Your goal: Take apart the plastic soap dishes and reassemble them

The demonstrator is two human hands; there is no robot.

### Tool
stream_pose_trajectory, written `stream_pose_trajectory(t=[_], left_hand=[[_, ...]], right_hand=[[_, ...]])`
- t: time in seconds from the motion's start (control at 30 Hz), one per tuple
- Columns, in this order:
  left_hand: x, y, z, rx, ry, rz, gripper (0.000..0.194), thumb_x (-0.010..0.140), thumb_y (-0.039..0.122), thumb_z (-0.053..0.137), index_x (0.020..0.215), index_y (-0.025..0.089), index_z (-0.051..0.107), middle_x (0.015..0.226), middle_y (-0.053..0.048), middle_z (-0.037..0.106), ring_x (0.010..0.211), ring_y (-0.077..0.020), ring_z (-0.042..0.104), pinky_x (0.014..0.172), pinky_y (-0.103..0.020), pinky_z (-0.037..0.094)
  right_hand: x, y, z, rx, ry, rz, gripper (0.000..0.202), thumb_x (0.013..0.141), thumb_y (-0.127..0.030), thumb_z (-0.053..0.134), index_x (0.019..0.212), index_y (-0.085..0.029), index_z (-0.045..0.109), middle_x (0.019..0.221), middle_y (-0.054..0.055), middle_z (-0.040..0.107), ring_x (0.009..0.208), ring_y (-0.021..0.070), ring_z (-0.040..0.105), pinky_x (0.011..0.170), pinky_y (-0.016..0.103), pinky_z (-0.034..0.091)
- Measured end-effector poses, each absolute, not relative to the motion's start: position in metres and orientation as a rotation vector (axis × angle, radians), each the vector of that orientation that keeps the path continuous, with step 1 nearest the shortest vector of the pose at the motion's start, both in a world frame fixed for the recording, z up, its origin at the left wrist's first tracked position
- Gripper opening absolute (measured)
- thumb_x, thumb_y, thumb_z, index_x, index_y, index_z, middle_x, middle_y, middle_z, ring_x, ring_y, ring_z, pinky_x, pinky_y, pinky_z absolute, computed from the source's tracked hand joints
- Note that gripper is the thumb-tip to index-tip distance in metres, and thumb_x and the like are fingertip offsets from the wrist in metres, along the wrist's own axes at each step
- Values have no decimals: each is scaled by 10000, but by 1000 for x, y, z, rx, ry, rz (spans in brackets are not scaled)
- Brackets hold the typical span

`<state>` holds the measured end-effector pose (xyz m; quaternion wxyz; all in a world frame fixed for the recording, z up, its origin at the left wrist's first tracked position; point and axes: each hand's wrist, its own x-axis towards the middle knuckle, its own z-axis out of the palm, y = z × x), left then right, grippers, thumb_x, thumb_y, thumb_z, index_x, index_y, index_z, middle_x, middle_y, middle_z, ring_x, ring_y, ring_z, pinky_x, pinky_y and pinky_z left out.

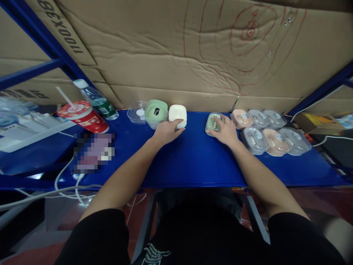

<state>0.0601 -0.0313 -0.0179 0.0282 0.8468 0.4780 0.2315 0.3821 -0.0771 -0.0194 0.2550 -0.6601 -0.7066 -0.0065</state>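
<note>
My left hand [167, 131] is at the front of a short stack of small cream square dishes [177, 110], thumb and fingers closed on its near edge. Left of that stack stands a green square lid or tray with a dark slot [156, 111], set on clear containers. My right hand [226, 129] is wrapped over a green box under a clear cover [211, 123], gripping it from the right. Its fingers hide part of the top.
Several packed boxes, peach [242, 118] and grey [255, 140], stand at the right. Clear round-cornered covers [135, 112] lie at the back left. Further left are a red cup with straw [85, 117], a water bottle [100, 101] and a pixelated item [93, 151]. Cardboard [154, 51] backs the blue table [190, 162].
</note>
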Motion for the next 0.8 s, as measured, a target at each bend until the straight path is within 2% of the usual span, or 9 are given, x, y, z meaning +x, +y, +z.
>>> stream_pose_trajectory(t=[0.1, 0.23, 0.37, 0.43, 0.5, 0.57, 0.67, 0.73, 0.8], left_hand=[[59, -31, -24, 2700, 1249, 753, 461, 995, 452, 654, 1384, 214, 723, 807, -43, 792, 774, -224, 753, 676, -308, 510], [59, -31, -28, 2760, 1155, 815, 487, 1000, 443, 663, 1422, 202, 682, 817, -33, 791, 783, -208, 754, 663, -290, 497], [61, -36, -23, 2741, 1154, 868, 593, 1004, 407, 677, 1544, 186, 572, 851, -21, 797, 746, -185, 738, 639, -275, 480], [64, -44, -18, 2718, 1143, 923, 574, 1026, 418, 650, 1543, 183, 567, 838, -13, 791, 709, -168, 721, 641, -268, 479], [68, -53, -13, 2679, 1171, 1026, 457, 1062, 450, 591, 1422, 176, 654, 789, -19, 773, 680, -165, 706, 641, -272, 478], [72, -59, -8, 2636, 1255, 1139, 387, 1092, 472, 521, 1199, 173, 742, 752, -45, 756, 675, -177, 701, 636, -289, 476], [66, -55, -3, 2538, 1431, 1266, 407, 1098, 468, 479, 994, 186, 753, 761, -74, 748, 709, -202, 704, 648, -319, 485], [49, -39, 0, 2363, 1569, 1416, 378, 1102, 450, 470, 1107, 187, 742, 800, -65, 744, 729, -200, 697, 672, -322, 503], [22, -16, 2, 2096, 1686, 1645, 408, 1130, 431, 424, 1360, 170, 637, 860, -46, 731, 699, -172, 660, 661, -304, 505]], right_hand=[[377, -76, -23, -1595, -1992, 157, 789, 814, -605, 836, 1486, -220, 687, 1633, 182, 550, 1491, 450, 543, 1248, 661, 440], [368, -84, -15, -1307, -1977, 251, 677, 844, -615, 790, 1419, -264, 727, 1562, 134, 646, 1475, 392, 588, 1280, 643, 415], [357, -102, 1, -1032, -1877, 335, 734, 863, -797, 716, 1402, -298, 719, 1512, 129, 695, 1457, 389, 610, 1260, 634, 441], [351, -109, 3, -940, -1820, 509, 835, 825, -932, 638, 1357, -296, 732, 1442, 134, 738, 1398, 401, 660, 1203, 621, 505], [346, -112, 1, -879, -1741, 791, 952, 781, -1031, 542, 1332, -279, 734, 1364, 142, 770, 1249, 401, 755, 1074, 600, 606], [341, -112, -4, -812, -1672, 1064, 1006, 773, -1061, 488, 1328, -258, 734, 1302, 148, 785, 1062, 374, 825, 943, 573, 666], [338, -110, -8, -778, -1619, 1169, 963, 806, -1030, 509, 1330, -253, 731, 1268, 148, 797, 952, 334, 842, 925, 567, 673], [339, -108, -8, -834, -1593, 1056, 891, 816, -982, 588, 1320, -261, 730, 1236, 139, 811, 950, 317, 837, 944, 555, 671], [341, -105, -6, -912, -1573, 914, 787, 840, -911, 662, 1291, -269, 735, 1190, 126, 825, 937, 299, 832, 940, 537, 676]])
